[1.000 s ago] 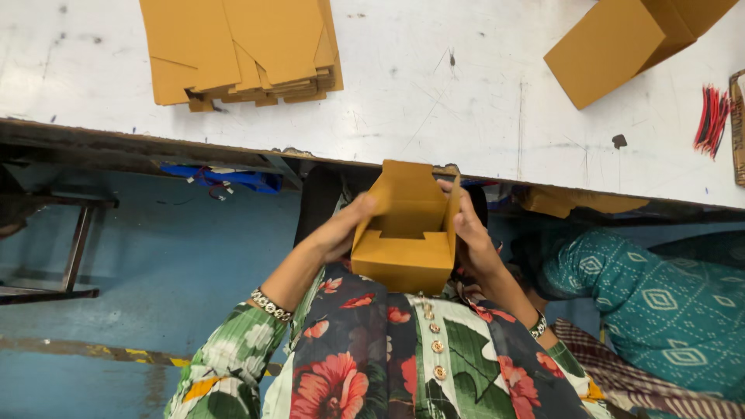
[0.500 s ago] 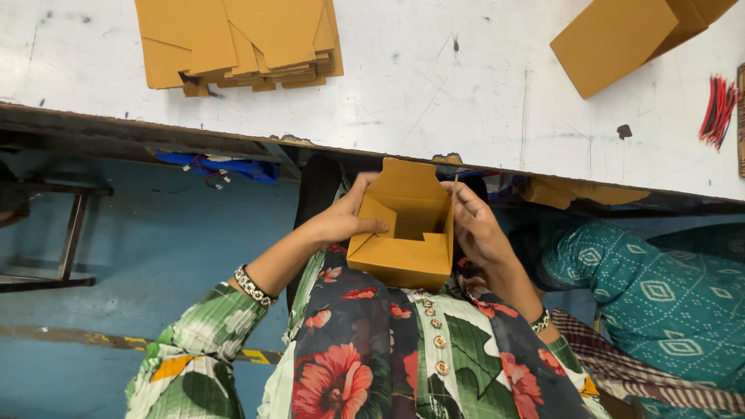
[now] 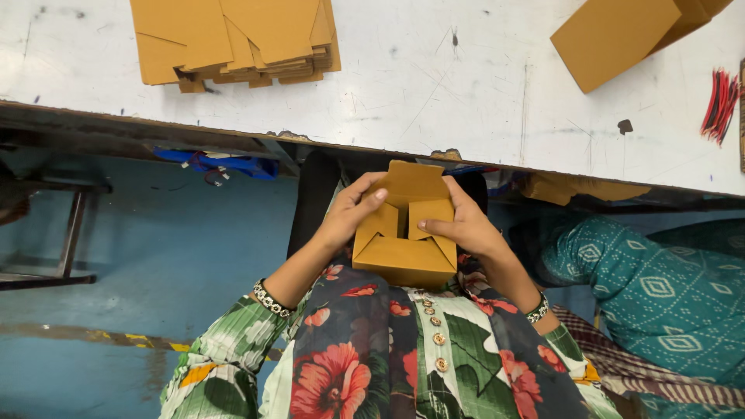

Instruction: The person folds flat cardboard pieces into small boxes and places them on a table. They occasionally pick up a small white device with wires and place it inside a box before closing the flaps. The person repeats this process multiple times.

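Between both hands' fingers [image 3: 371,200] sits the cardboard box [image 3: 405,240].

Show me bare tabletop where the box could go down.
Free: white table between the flat cardboard stack and the folded box at upper right. Crowded: right edge, by the red wire bundle.

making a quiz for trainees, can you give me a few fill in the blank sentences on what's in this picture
1. Both hands, the left hand and the right hand, hold a small brown ____ box.
2. The stack of flat blanks lies on the white ____.
3. The bundle of red and black ties lies near the table's ____ edge.
4. The person's shirt has a ____ print.

Missing words: cardboard; table; right; floral
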